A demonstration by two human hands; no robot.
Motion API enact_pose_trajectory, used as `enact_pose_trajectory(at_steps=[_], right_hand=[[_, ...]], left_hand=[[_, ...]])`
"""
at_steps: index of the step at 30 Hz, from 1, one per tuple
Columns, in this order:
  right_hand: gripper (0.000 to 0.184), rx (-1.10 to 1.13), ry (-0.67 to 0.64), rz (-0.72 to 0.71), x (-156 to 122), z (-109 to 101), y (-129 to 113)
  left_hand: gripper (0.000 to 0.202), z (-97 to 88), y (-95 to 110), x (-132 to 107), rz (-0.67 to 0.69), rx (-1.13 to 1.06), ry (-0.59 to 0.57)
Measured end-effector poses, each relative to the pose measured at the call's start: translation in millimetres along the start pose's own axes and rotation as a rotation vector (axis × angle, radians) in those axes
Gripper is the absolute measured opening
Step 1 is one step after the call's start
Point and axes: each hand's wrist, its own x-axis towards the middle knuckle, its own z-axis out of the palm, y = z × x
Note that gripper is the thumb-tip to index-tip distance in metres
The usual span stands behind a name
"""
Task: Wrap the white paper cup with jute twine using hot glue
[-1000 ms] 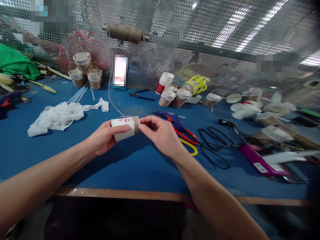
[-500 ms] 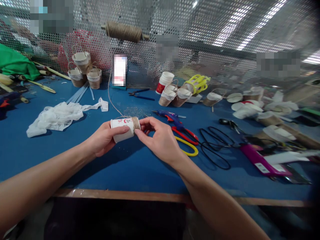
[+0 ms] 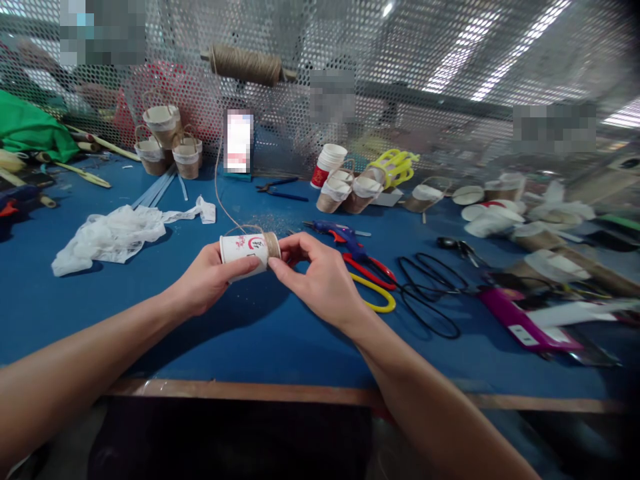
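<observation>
A white paper cup (image 3: 241, 249) with red and black print lies on its side above the table, its rim to the left. My left hand (image 3: 206, 279) is closed round the rim end, thumb along the print. Brown twine (image 3: 271, 245) is wound in a band round the cup's narrow end. My right hand (image 3: 320, 277) pinches that wound end between thumb and fingers; some fingertips are hidden behind the cup. A loose strand runs from the cup up to the twine spool (image 3: 246, 65) on the mesh.
Right of my hands lie a blue glue gun (image 3: 345, 239), scissors with red and yellow handles (image 3: 377, 297) and a black cable (image 3: 430, 293). White lace (image 3: 113, 237) lies left. Pliers (image 3: 283, 191), a phone (image 3: 239, 143) and twine-covered cups (image 3: 163, 121) stand or lie farther back.
The cup has turned slightly about its length, so its print sits differently, and it has tilted closer to level. Both hands keep their hold on it.
</observation>
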Motion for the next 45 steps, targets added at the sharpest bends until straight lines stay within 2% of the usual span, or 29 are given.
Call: enact_pose_trajectory(at_steps=[6, 9, 12, 14, 17, 20, 23, 28, 33, 36, 40, 45], right_hand=[[0.007, -0.015, 0.017, 0.008, -0.8, 0.1, -0.6], [0.007, -0.026, 0.016, -0.02, -0.9, 1.2, -0.6], [0.007, -0.077, -0.015, -0.091, -1.5, 2.4, -1.0], [0.008, -0.132, -0.056, -0.143, -1.7, 1.9, -1.7], [0.011, -0.096, -0.086, -0.148, -0.4, -2.0, -1.8], [0.01, 0.027, 0.027, -0.096, 3.0, -7.2, 1.2], [0.015, 0.049, 0.107, -0.126, 6.0, -8.8, 5.8], [0.022, 0.139, -0.039, -0.148, 5.2, -4.4, 6.6], [0.013, 0.223, -0.126, -0.099, 3.0, -2.9, 3.1], [0.007, 0.27, -0.199, -0.046, 2.9, -2.3, 3.0], [0.014, 0.299, -0.261, 0.059, 2.4, 0.0, 2.1], [0.018, 0.281, -0.261, 0.061, 1.2, 1.0, 0.0]], left_hand=[[0.021, -0.9, -1.1, -0.8, 0.009, 0.001, -0.028], [0.017, -1.1, 3.6, 2.0, -0.083, -0.094, -0.048], [0.018, -2.8, 10.5, 7.1, -0.225, -0.191, -0.024], [0.018, -4.3, 13.7, 9.8, -0.269, -0.221, -0.005], [0.013, -5.9, 13.6, 10.1, -0.218, -0.172, -0.017], [0.01, -6.4, 9.2, 6.5, -0.102, -0.046, -0.049], [0.01, -6.3, 5.3, 2.0, -0.014, 0.148, -0.122], [0.006, -3.2, 6.9, -4.1, 0.063, 0.504, -0.242], [0.007, 3.9, 9.0, -9.6, 0.082, 0.577, -0.312], [0.019, 5.0, 5.8, -11.5, 0.084, 0.58, -0.316], [0.041, 3.2, 0.3, -11.5, 0.04, 0.563, -0.263], [0.048, 3.5, -1.0, -9.6, -0.028, 0.518, -0.157]])
